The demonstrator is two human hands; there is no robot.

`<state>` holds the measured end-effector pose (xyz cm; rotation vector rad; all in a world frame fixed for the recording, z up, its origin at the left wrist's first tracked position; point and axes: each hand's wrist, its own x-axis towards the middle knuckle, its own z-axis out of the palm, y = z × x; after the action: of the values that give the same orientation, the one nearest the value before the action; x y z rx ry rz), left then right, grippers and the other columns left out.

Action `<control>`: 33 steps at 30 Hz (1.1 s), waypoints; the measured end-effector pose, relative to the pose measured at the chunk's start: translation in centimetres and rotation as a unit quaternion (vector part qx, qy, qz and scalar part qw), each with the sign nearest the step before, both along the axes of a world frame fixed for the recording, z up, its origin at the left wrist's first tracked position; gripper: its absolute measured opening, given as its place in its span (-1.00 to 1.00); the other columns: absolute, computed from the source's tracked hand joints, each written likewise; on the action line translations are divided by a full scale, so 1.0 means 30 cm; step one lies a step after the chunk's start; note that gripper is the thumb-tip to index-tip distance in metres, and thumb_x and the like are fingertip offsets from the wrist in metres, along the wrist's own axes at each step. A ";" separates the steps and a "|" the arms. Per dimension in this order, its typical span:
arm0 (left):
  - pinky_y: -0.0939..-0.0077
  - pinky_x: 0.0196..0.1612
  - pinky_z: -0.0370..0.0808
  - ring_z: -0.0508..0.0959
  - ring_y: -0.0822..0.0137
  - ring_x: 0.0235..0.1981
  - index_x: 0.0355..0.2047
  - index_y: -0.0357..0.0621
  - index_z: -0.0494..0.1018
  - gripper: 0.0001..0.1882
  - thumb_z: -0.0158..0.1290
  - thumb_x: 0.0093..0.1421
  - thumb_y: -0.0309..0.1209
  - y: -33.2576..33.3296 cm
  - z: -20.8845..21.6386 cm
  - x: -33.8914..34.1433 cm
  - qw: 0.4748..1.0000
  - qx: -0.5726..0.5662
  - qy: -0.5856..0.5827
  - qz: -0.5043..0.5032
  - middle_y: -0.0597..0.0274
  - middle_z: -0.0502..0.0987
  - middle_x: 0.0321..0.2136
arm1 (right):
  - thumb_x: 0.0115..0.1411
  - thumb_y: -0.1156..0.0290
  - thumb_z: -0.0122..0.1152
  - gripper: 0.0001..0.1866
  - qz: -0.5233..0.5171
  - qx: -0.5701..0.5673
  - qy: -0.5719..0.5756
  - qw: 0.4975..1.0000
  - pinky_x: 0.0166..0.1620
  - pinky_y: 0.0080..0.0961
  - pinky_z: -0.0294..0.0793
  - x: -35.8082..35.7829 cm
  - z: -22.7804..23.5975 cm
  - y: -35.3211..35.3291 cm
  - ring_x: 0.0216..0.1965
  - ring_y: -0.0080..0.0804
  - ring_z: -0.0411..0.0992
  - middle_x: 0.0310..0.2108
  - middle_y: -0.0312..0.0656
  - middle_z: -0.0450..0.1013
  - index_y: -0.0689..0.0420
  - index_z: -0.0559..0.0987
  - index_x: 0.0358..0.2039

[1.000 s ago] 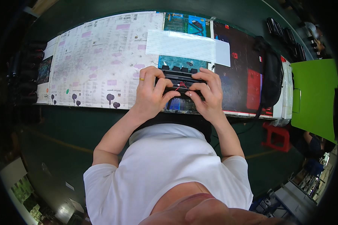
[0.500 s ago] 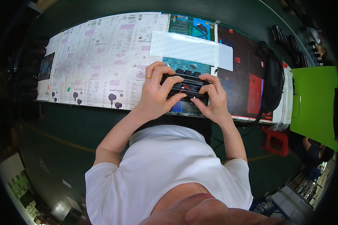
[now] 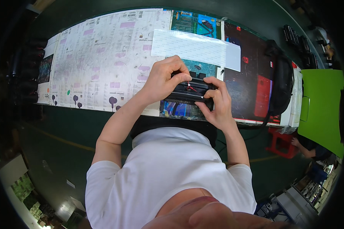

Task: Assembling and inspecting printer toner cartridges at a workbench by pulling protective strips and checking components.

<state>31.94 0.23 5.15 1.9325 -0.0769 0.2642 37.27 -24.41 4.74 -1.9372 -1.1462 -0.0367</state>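
A long black plastic housing (image 3: 179, 95) lies crosswise near the table's front edge, with small black blocks along its far side. Inside its channel runs a thin red wire (image 3: 192, 89), with a small white tip by my left fingers. Thumb and fingertips of my left hand (image 3: 160, 78) are pinched together over the channel, at the upper end of that wire. What exactly sits between them is mostly hidden. My right hand (image 3: 221, 105) grips the housing's right end, fingers on the far side and thumb on the near side.
Behind the housing lies a white sheet of labels (image 3: 197, 49). Printed panels cover the table (image 3: 103, 57). A black bag (image 3: 281, 84) rests at the right, beside a green panel (image 3: 319, 103). Below are a red stool (image 3: 281, 143) and another person's arm (image 3: 305, 150).
My left hand has let go of the housing's left side and moved up, its fingers now pinched at the red wire. My right hand keeps its hold.
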 end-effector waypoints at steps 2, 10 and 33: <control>0.36 -0.29 0.48 0.58 0.23 -0.36 -0.36 -0.21 0.62 -0.87 0.31 0.24 -0.42 -0.003 -0.008 -0.004 1.000 -0.014 -0.006 0.010 0.18 0.57 -0.38 | -0.09 0.58 0.61 -0.53 0.003 0.011 -0.006 1.000 0.05 -0.06 0.55 0.001 -0.015 0.001 0.09 0.14 0.51 0.15 0.09 0.47 0.15 0.45 -0.27; 0.43 -0.19 0.52 0.59 0.31 -0.30 -0.36 -0.25 0.58 -0.88 0.29 0.27 -0.49 -0.004 -0.009 -0.002 0.999 -0.011 -0.044 -0.007 0.19 0.60 -0.35 | -0.09 0.58 0.62 -0.52 0.010 0.040 -0.022 0.999 0.09 0.00 0.55 0.020 -0.052 0.001 0.13 0.17 0.50 0.15 0.14 0.45 0.15 0.43 -0.26; 0.37 -0.03 0.59 0.64 0.21 -0.20 -0.13 -0.33 0.58 -0.89 0.15 0.38 -0.54 0.418 -0.030 -0.332 0.940 0.095 -0.019 0.327 0.08 0.61 -0.24 | -0.06 0.42 0.57 -0.34 0.024 -0.019 -0.190 0.981 0.03 -0.18 0.58 0.619 0.347 0.625 -0.03 -0.04 0.54 -0.11 -0.16 0.56 0.05 0.56 0.11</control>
<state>21.98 12.76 4.24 2.0958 0.5450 0.7580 55.84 -5.65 15.17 -1.9872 -1.4498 -0.3765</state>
